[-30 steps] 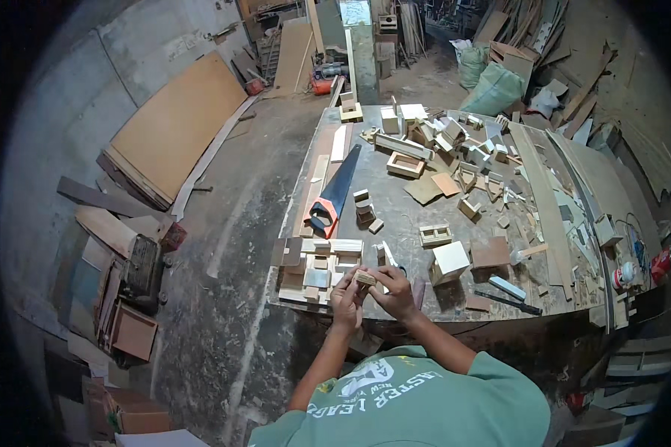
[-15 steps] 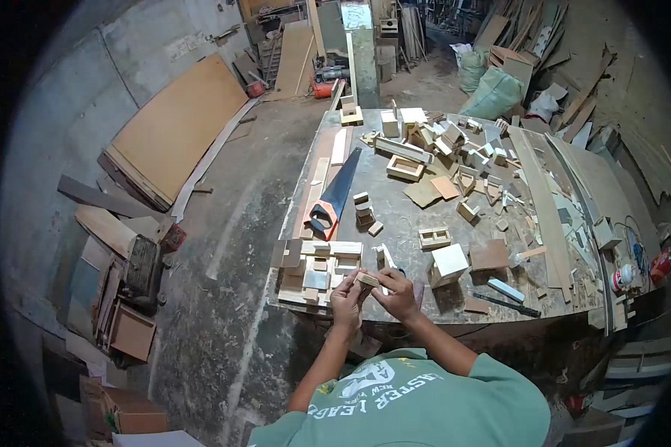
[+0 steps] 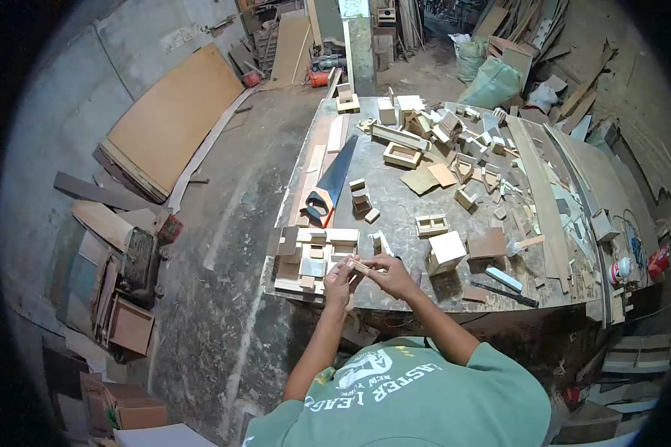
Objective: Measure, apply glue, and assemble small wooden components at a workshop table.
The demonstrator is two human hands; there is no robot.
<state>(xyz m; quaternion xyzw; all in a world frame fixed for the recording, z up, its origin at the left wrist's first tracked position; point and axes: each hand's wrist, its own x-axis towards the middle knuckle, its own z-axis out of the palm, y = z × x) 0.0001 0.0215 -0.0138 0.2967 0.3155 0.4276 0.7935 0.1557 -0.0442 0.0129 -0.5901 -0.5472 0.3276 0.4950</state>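
Above the near edge of the workbench, both of my hands are closed on a small wooden piece (image 3: 360,266). My left hand (image 3: 340,283) pinches its left end, and my right hand (image 3: 392,276) grips it from the right. The fingers cover most of the piece, so its exact form is hidden. Just left of my hands lies a wooden assembly of small frames and compartments (image 3: 343,237). A pale upright wooden part (image 3: 381,243) stands right behind my fingers. Beyond the assembly, a handsaw (image 3: 332,184) with an orange and black handle rests on boards.
Small wooden boxes and offcuts crowd the far side of the bench (image 3: 395,208). A white-topped block (image 3: 446,250) and a dark bar (image 3: 505,295) lie to my right. Long boards (image 3: 538,201) run along the right side. Sheets (image 3: 177,123) lean on the left wall.
The wooden piece has turned between my fingers and now shows a thinner edge. My hands stay together over the bench's near edge. The whole view has shifted slightly.
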